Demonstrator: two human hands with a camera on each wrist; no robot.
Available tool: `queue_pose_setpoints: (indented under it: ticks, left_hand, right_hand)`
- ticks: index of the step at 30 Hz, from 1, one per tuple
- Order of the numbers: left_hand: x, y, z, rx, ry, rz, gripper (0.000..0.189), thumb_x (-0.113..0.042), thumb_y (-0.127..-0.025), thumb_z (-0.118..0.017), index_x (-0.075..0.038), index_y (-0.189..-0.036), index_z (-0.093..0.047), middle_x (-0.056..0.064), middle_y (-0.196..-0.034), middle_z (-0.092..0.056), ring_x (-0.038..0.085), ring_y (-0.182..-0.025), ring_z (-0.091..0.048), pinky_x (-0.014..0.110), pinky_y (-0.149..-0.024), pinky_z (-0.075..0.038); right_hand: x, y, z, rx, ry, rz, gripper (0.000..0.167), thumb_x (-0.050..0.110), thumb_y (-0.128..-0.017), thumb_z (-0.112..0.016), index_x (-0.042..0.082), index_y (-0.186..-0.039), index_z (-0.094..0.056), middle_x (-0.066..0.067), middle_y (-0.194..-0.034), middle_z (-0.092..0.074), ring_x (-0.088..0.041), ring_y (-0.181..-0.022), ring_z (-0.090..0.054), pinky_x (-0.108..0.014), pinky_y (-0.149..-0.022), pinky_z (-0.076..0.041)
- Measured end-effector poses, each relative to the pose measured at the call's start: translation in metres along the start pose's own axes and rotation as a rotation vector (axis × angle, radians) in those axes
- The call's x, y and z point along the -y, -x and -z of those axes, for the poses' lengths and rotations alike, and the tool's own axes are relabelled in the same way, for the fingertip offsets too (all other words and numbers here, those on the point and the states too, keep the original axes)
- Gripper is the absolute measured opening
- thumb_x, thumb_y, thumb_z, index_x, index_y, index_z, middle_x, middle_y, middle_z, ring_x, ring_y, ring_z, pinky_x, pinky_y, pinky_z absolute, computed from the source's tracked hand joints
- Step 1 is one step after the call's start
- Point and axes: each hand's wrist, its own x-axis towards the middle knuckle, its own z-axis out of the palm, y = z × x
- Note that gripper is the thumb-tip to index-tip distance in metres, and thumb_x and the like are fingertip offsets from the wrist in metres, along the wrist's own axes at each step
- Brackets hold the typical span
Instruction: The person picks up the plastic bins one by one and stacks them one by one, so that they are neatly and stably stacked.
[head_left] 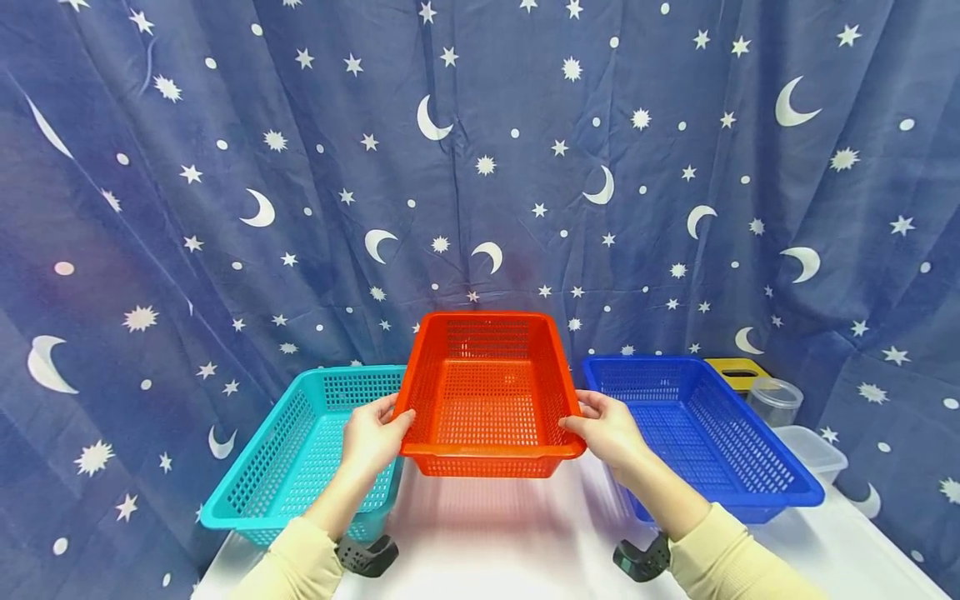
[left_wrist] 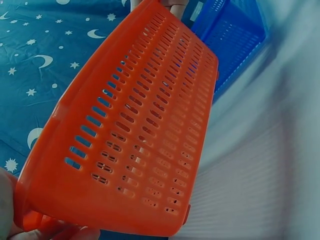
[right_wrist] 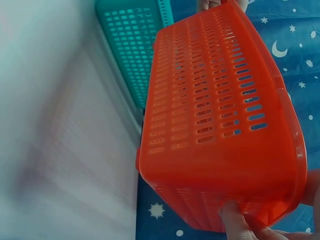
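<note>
Both hands hold up an empty red plastic basket [head_left: 491,400] with slotted walls, tilted so that its inside shows in the head view. My left hand [head_left: 372,435] grips its left rim near the front corner, thumb over the edge. On the opposite side my right hand [head_left: 609,427] grips the right rim the same way. In the left wrist view the basket's slotted side wall [left_wrist: 135,115] fills the middle. The right wrist view shows fingers [right_wrist: 235,220] under the rim against the basket's wall.
A turquoise basket [head_left: 300,454] stands on the white table [head_left: 480,550] at left, a blue basket [head_left: 697,433] at right. Beyond the blue one are a yellow object [head_left: 738,371], a clear round container [head_left: 775,400] and a clear plastic tub [head_left: 813,450]. A star-patterned curtain [head_left: 517,208] hangs behind.
</note>
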Motion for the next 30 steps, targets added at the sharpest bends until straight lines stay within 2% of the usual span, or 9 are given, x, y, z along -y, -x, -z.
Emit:
queue_pose_setpoints:
  ticks: [10,15,22,30]
  left_hand:
    - [0.005,-0.002,0.003,-0.007,0.027,0.015,0.049,-0.016,-0.096,-0.071,0.002,-0.140,-0.060,0.027,-0.124,-0.068,0.038,-0.107,-0.070,0.044,-0.077,-0.061]
    - [0.005,-0.003,0.008,-0.004,0.039,0.019,0.049,-0.016,-0.097,-0.071,0.000,-0.141,-0.060,0.026,-0.124,-0.068,0.038,-0.106,-0.071,0.043,-0.076,-0.062]
    - [-0.001,-0.002,0.018,-0.010,0.027,-0.012,0.048,-0.015,-0.097,-0.071,0.001,-0.141,-0.060,0.026,-0.123,-0.068,0.038,-0.103,-0.072,0.042,-0.073,-0.062]
    - [0.003,-0.001,0.026,-0.026,0.035,-0.010,0.048,-0.015,-0.097,-0.071,0.001,-0.141,-0.060,0.026,-0.123,-0.068,0.038,-0.104,-0.071,0.042,-0.075,-0.062]
  right_hand:
    - [-0.001,-0.001,-0.004,-0.010,0.000,-0.003,0.055,0.000,-0.092,-0.067,-0.009,-0.143,-0.050,-0.030,-0.129,-0.064,-0.043,-0.109,-0.068,-0.053,-0.097,-0.053]
    - [0.003,-0.002,-0.007,0.001,-0.008,0.004,0.054,0.000,-0.092,-0.068,-0.009,-0.142,-0.051,-0.030,-0.128,-0.064,-0.042,-0.108,-0.069,-0.053,-0.097,-0.053]
    - [0.008,-0.002,-0.011,0.005,-0.014,0.018,0.053,0.000,-0.092,-0.068,-0.009,-0.142,-0.051,-0.030,-0.128,-0.064,-0.042,-0.107,-0.069,-0.050,-0.094,-0.055]
    - [0.013,0.000,-0.019,0.014,-0.034,0.034,0.052,-0.002,-0.093,-0.066,-0.010,-0.141,-0.051,-0.030,-0.127,-0.065,-0.041,-0.107,-0.069,-0.050,-0.093,-0.056]
